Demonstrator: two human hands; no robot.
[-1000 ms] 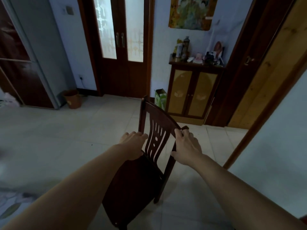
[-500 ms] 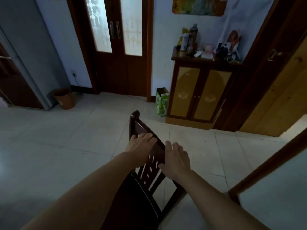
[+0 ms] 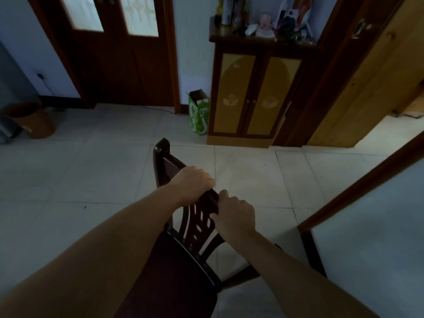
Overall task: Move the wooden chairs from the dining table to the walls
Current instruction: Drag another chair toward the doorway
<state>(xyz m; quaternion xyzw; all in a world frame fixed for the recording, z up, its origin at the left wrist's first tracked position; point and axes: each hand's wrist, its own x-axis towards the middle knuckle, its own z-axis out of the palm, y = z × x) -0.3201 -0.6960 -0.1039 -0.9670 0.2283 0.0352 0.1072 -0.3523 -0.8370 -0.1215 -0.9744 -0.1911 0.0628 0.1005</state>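
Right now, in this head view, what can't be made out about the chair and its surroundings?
- Chair legs: hidden by the seat and forearms.
- Left hand fingertips: curled behind the top rail.
- Items on the cabinet: cut off by the top edge, too small.
- Dining table: out of frame.

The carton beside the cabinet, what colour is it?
Green with white markings, seen in the head view.

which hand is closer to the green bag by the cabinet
Left. The left hand grips the chair top rail farther forward, toward the green bag; the right hand grips the rail lower, nearer the person.
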